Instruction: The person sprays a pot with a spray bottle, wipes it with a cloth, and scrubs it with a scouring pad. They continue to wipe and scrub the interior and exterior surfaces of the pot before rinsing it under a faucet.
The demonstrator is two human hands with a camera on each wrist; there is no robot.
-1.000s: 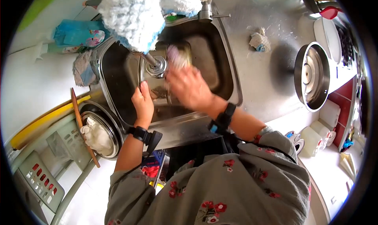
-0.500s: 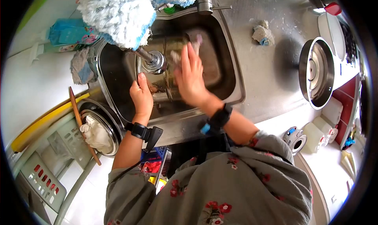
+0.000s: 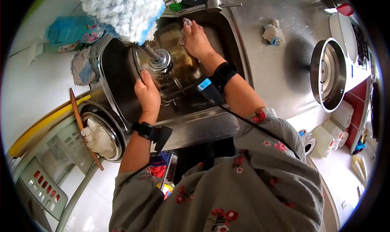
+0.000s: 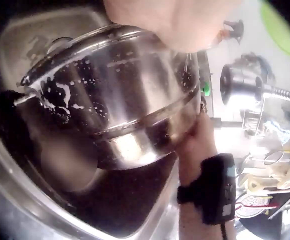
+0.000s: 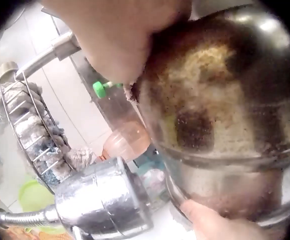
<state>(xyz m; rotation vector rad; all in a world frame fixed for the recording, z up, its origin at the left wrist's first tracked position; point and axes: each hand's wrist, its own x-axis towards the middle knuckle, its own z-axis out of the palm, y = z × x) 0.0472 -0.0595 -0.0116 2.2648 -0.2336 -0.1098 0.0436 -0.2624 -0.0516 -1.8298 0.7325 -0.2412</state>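
A: What is being seen at the far left?
B: A blue pouch (image 3: 71,31) is lying beyond the upper left corner of the sink (image 3: 118,75), and a grey cloth (image 3: 84,67) is resting beside the sink's left edge. Lower down, a bundle of white cloth (image 3: 98,138) is being held in a round metal bowl (image 3: 118,144), with a wooden stick (image 3: 79,116) leaning across the bowl's left side.
A: And the left hand (image 3: 148,96)?
B: The pot's rim is being gripped by it, the thumb being laid along the metal.
A: Where is the pot (image 3: 185,65) being kept?
B: Inside the sink, tilted, near the middle. Its base is being shown brown and stained in the right wrist view, while pale specks and streaks are being seen on its side (image 4: 127,85) in the left wrist view.
A: What is hanging over it?
B: A chromed spray head (image 3: 160,61) is being seen above the pot, just beyond the left hand.
A: How is the right hand (image 3: 198,43) being held?
B: With curled fingers; a small scrubbing rag (image 3: 182,38) is being pinched and pressed to the pot.
A: And farther right?
B: A crumpled rag (image 3: 274,32) is lying on the bench (image 3: 264,73), right of the sink. By the bench's right edge, a round steel pan (image 3: 326,75) is being seen.
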